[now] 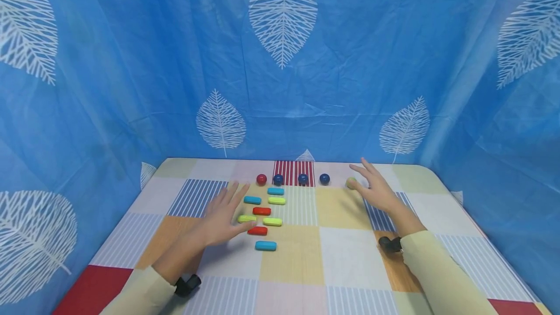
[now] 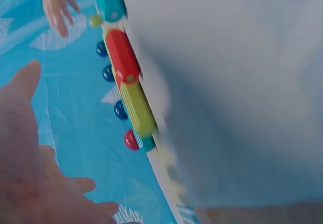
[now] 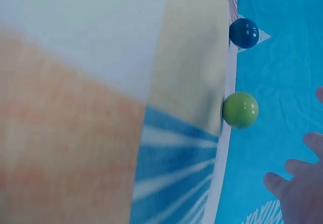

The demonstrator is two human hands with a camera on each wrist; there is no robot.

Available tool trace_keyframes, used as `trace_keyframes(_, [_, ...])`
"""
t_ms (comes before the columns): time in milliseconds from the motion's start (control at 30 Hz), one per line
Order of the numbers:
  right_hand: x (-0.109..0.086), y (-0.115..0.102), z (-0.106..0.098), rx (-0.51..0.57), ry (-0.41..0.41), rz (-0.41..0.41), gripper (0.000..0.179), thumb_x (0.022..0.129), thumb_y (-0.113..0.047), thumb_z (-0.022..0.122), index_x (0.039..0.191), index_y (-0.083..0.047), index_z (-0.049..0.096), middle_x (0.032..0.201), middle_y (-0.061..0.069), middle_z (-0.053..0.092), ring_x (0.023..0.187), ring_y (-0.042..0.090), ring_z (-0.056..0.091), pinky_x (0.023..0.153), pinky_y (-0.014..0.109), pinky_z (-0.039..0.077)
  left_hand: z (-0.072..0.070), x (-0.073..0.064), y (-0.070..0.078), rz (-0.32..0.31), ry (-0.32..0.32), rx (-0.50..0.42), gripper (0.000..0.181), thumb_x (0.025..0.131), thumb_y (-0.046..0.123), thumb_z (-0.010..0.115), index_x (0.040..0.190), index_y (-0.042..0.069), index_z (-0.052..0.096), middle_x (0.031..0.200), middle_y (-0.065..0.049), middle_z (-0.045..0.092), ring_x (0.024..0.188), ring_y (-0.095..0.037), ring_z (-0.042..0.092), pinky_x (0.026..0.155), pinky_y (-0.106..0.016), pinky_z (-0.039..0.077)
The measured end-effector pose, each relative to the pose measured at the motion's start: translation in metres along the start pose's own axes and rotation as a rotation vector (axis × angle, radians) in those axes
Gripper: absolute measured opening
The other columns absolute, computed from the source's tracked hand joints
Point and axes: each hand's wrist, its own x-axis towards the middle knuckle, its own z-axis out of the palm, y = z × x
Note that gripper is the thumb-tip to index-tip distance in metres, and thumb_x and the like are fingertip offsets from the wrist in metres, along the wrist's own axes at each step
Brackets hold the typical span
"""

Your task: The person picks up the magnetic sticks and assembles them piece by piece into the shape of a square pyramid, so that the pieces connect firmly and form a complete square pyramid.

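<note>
My left hand [image 1: 220, 220] hovers over the left side of a group of small oblong ridged pieces, its fingers spread and nothing in its grasp. The group has several pieces: blue [image 1: 265, 246], red [image 1: 261, 211] and yellow-green [image 1: 272, 221]. Part of the group's left side lies behind the thumb. On the right, my right hand [image 1: 377, 191] is raised with fingers extended, just beside a yellow-green ball [image 3: 240, 110]. The head view has that ball partly behind the thumb; the right wrist view has it apart from the fingers [image 3: 276, 184].
Behind the oblong pieces, a red ball [image 1: 261, 179] and three dark blue balls [image 1: 303, 179] stand in a row toward the table's far edge. A patchwork cloth [image 1: 288, 261] covers the table. Blue curtains [image 1: 280, 111] with white leaf prints enclose the back and sides.
</note>
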Motion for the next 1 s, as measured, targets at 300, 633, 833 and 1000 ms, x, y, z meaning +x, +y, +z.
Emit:
trace_keyframes(300, [0.009,-0.001,0.011,0.127,0.075,0.013,0.060,0.101,-0.040,0.063,0.150,-0.006,0.050,0.169,0.020,0.023,0.152,0.049,0.025,0.111,0.065,0.041,0.005,-0.016,0.015,0.025,-0.061,-0.187,0.098,0.087,0.054,0.076,0.164,0.039,0.017,0.173,-0.006,0.018,0.158,-0.038,0.019,0.116,-0.071,0.030])
trace_keyframes(633, [0.015,0.005,0.018,0.216,0.129,0.115,0.051,0.100,-0.033,0.067,0.138,0.001,0.061,0.158,0.023,0.042,0.144,0.045,0.042,0.110,0.056,0.047,0.009,-0.028,0.030,0.011,-0.013,-0.348,0.070,0.089,0.034,0.080,0.152,0.033,0.049,0.157,0.000,0.046,0.148,-0.032,0.040,0.113,-0.061,0.042])
trace_keyframes(833, [0.015,0.006,0.022,0.209,0.141,0.189,0.047,0.098,-0.030,0.070,0.134,-0.001,0.064,0.151,0.023,0.051,0.134,0.047,0.053,0.107,0.056,0.050,0.011,-0.028,0.037,0.049,-0.014,-0.489,0.047,0.090,0.019,0.080,0.135,0.018,0.066,0.130,-0.004,0.064,0.116,-0.025,0.062,0.098,-0.046,0.058])
trace_keyframes(1000, [0.017,0.010,0.025,0.200,0.131,0.239,0.045,0.097,-0.031,0.071,0.133,-0.004,0.066,0.152,0.023,0.051,0.132,0.048,0.055,0.102,0.058,0.053,0.016,-0.028,0.038,0.030,-0.068,-0.519,0.034,0.089,0.016,0.080,0.122,0.012,0.072,0.113,-0.003,0.068,0.103,-0.020,0.063,0.092,-0.039,0.060])
